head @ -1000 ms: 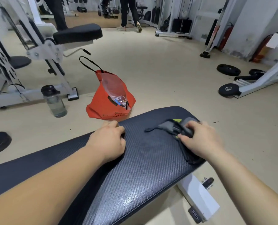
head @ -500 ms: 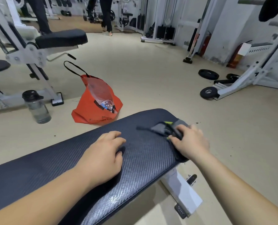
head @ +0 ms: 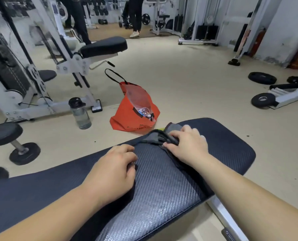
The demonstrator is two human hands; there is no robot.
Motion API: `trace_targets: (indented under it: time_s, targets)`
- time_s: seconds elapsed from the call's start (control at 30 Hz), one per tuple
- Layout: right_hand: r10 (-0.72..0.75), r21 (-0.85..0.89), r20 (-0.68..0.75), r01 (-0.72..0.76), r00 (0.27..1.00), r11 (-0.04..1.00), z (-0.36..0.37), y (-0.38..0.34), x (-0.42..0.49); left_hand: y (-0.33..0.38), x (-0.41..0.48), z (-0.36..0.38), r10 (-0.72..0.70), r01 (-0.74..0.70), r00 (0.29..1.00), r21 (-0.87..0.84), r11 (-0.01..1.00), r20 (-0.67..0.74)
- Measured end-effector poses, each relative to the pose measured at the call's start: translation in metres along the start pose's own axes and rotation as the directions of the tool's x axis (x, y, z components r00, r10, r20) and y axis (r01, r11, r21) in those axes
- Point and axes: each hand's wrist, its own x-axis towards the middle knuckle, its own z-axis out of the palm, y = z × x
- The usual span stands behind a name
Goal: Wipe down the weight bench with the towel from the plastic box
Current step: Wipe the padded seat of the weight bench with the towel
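My right hand presses the grey towel onto the counter, fingers curled, gripping its bunched folds; cloth trails toward 10 o'clock. My left hand rests loosely curled, empty, at the towel's 7 o'clock

Bright, even indoor light; sheen on the bench pad, soft motion blur, wide-angle bending at edges.

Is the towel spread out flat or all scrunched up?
Scrunched up. The grey towel sits bunched in dark folds under the right hand on the black padded weight bench, not laid flat.
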Motion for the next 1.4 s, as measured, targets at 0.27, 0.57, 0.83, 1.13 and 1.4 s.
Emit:
trace_targets:
  time_s: [0.27,0.57,0.83,1.13,1.4]
  targets:
    - [-0.284,0.012,0.147,0.285,0.948,0.958,0.021,-0.116,-0.006,-0.040,-0.013,-0.026,-0.135,0.137,0.988,0.024,0.990,-0.078]
    - [-0.011,0.784,-0.007,0.013,1.000,0.621,-0.011,-0.060,-0.002,0.009,0.016,0.003,-0.240,0.219,0.961,0.150,0.964,0.140]
    - [0.039,0.410,-0.165,0.033,0.986,0.911,0.014,-0.037,0.007,-0.021,0.070,0.018,-0.061,-0.046,0.945,0.315,0.948,0.321]
    - [0.044,0.390,-0.207,0.041,0.977,0.920,0.013,-0.034,0.019,0.023,0.019,0.044,0.246,-0.289,0.945,0.194,0.938,0.215]
    - [0.001,0.434,-0.183,0.080,0.983,0.897,0.008,-0.032,0.011,-0.009,0.064,0.035,-0.132,0.093,0.975,0.210,0.973,0.180]
